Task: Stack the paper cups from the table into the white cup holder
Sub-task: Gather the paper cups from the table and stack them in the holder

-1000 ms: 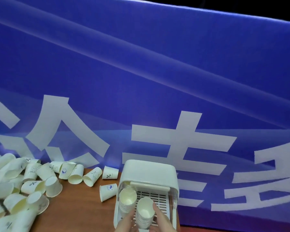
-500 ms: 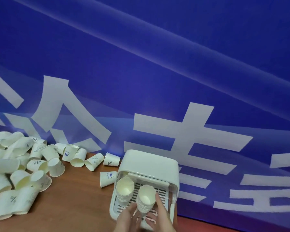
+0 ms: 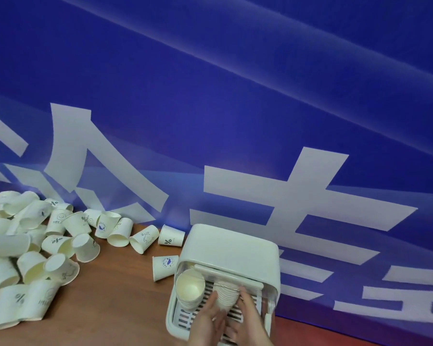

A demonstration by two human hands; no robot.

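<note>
fingers (image 3: 214,302) of the left hand (image 3: 206,320) and of the right hand (image 3: 248,313) curling round a stack of paper cups (image 3: 226,294), pinching it from both sides over the slatted tray of the white cup holder (image 3: 231,250). sitting beside a second stack (image 3: 190,287) already inside. feeling light and thin-walled, probably crushing easily, so best gripping low on the stack's sides, gently. lying scattered across the desk (image 3: 105,308) to the left, many loose cups (image 3: 35,245).

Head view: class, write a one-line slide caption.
Both hands seat a cup stack in the white cup holder; loose cups wait left.
</note>
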